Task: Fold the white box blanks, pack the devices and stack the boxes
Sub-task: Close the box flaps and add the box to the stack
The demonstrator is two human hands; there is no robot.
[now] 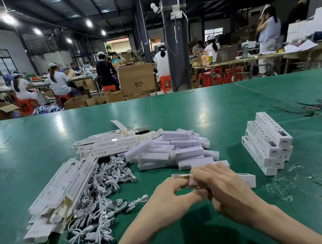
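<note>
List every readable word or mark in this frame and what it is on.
"BPS": cardboard carton in the background.
"SMART SENSOR LAMP": flat box blanks.
"CE": far blank pile.
Print on the stacked boxes and the held box: too blurred to read.

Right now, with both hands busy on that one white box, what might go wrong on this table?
1. The left hand and right hand cover most of the white box, so a flap could crease unnoticed.
2. The stack of packed boxes looks uneven; adding another might tip it.
3. The tangled cables lie against the flat blanks; pulling one out could drag others along.
</note>
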